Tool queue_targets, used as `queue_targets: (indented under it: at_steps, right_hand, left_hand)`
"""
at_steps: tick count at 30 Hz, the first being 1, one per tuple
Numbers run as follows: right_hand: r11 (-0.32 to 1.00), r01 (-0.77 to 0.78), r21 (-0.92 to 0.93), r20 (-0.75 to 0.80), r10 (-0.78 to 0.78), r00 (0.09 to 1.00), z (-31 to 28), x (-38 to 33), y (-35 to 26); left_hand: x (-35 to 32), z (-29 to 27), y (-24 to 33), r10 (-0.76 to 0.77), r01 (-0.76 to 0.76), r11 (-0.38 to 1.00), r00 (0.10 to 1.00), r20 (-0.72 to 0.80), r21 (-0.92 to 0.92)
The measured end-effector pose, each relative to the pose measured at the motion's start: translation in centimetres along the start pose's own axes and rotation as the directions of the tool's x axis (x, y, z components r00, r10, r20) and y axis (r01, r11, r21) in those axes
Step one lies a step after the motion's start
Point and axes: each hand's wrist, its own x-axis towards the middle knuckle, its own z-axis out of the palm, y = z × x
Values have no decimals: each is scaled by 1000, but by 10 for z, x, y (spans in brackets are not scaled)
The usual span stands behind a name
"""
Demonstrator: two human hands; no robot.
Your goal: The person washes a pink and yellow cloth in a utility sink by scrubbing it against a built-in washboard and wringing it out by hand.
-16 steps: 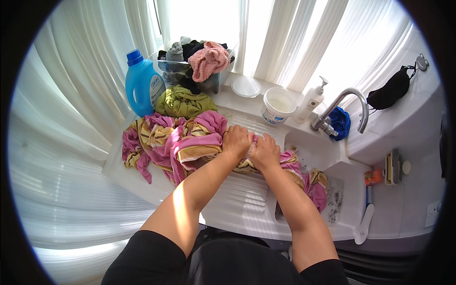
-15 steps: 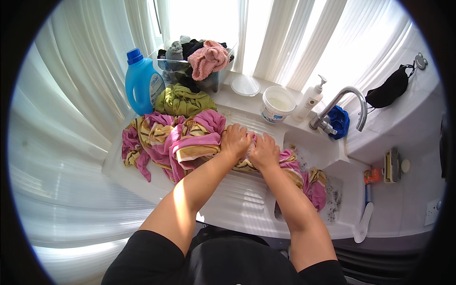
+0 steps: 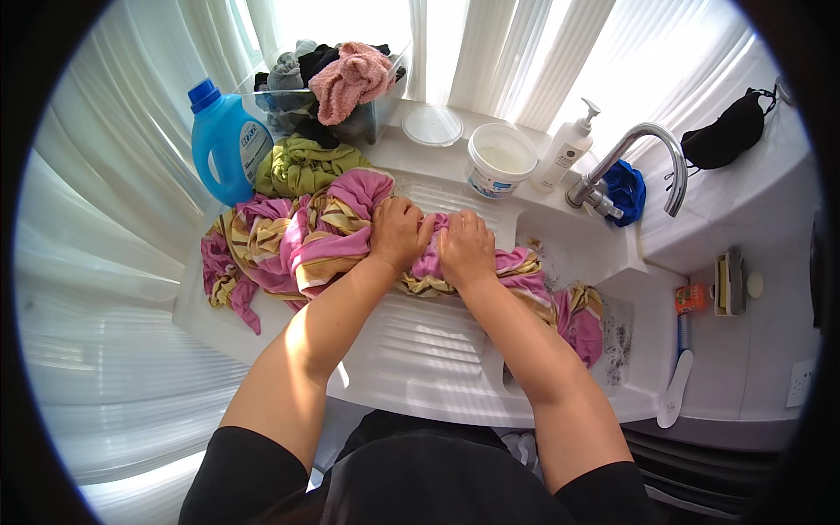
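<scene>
A wet pink and yellow patterned cloth (image 3: 306,254) lies bunched across the ribbed washboard (image 3: 429,341) of a white laundry sink. Its right end hangs into the basin (image 3: 619,337), where suds show. My left hand (image 3: 401,232) grips the cloth near the middle of the board, fingers curled over it. Close beside it, my right hand (image 3: 466,248) also closes on the cloth, and a short pink stretch shows between the two. Behind the bunched part rests a green garment (image 3: 306,166).
At the back left stand a blue detergent bottle (image 3: 227,149) and a clear bin (image 3: 385,114) of clothes. A white tub (image 3: 501,162), its lid (image 3: 432,126) and a pump bottle (image 3: 567,149) line the ledge. A chrome faucet (image 3: 643,140) arches over the basin; a brush (image 3: 675,385) lies at right.
My hands have moved slightly apart, the left one leftward, baring more pink cloth between them. The whole view has shifted a little; both hands keep their grip.
</scene>
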Motion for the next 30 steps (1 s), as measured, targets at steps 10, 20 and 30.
queue_targets:
  at_steps: [10,20,30]
  right_hand:
    - [839,528,132,-81,-521,849,-57,-138,1]
    - [985,-77,156,235,39,971,-14,11,4]
    - [805,517,290,-126,-504,855,-34,-76,8]
  left_hand:
    - [-85,-124,58,210,-105,939,929,305,-328]
    - [18,12,-1,-116,121,993,971,211,-9]
    - [-71,-74,51,182,-90,948,941,286,-306]
